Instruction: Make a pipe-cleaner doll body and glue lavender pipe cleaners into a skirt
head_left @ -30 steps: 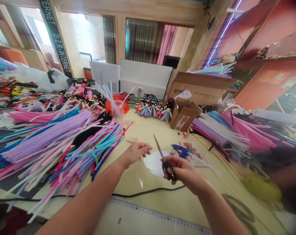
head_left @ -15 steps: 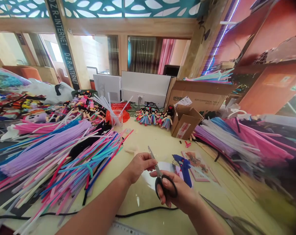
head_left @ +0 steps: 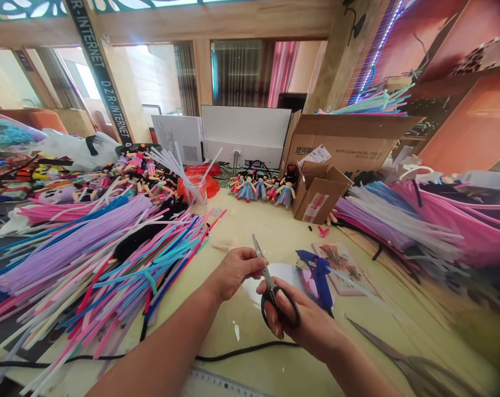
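Black-handled scissors (head_left: 268, 281) are in my right hand (head_left: 301, 317), with fingers through the loops and the blades together, pointing up and away. My left hand (head_left: 237, 270) is closed in a pinch right beside the blades; whatever sits between its fingertips is too small or hidden to make out. Beneath both hands lies a shiny pale round sheet (head_left: 256, 286). To the right of them rests a blue glue gun (head_left: 319, 278) on its side, partly over a pink-edged picture card (head_left: 344, 267).
Bundles of coloured pipe cleaners (head_left: 80, 242) cover the left side, more (head_left: 402, 220) the right. Small dolls (head_left: 260, 187) stand at the back near a cardboard box (head_left: 320, 196). A black cable (head_left: 241, 351), a ruler (head_left: 220, 381) and large shears (head_left: 402, 358) lie in front.
The view has tilted down and shifted slightly. Both hands keep nearly the same pose, with the scissors still in my right hand and the left fingers pinched at the blades.
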Demonstrator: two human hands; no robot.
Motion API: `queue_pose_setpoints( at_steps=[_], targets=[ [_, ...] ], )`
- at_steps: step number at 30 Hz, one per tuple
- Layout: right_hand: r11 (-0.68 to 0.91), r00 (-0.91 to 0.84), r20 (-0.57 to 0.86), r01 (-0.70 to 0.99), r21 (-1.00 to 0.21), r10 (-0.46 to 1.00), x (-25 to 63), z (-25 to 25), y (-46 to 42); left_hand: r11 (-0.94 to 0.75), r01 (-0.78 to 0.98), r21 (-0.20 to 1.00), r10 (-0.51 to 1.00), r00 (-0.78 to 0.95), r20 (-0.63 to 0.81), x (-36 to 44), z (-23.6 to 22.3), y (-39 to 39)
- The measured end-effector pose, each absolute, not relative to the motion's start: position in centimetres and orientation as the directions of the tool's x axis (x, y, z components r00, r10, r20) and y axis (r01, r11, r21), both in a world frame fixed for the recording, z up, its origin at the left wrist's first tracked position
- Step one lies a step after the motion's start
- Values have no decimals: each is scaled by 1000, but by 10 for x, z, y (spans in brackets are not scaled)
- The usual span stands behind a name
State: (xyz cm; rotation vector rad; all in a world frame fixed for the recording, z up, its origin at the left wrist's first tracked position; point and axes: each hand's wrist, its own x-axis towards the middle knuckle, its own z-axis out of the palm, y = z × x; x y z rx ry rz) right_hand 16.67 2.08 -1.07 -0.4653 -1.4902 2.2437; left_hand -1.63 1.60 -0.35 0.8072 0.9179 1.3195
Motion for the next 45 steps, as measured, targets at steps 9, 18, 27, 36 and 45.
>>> queue_pose_setpoints(
  at_steps=[9,18,27,36,45],
  targets=[
    [-289,-823,-42,-151,-945,567,163,-15,24,107,-438,892,994,26,-106,-16,-1,16],
    [-202,-806,-49,-89,-975,590,161,-14,19,75,-396,915,997,46,-61,-16,-3,15],
    [-12,-882,-2,-4,-1000,472,168,1,14,77,-374,924,984,177,-10,-18,-9,16],
    [-240,-911,3,-112,-964,413,169,-15,19,91,-401,911,996,61,-73,-22,-5,17],
    [-178,-916,-40,-35,-983,398,174,-8,24,31,-414,910,996,-65,-63,-36,0,20]
  ],
)
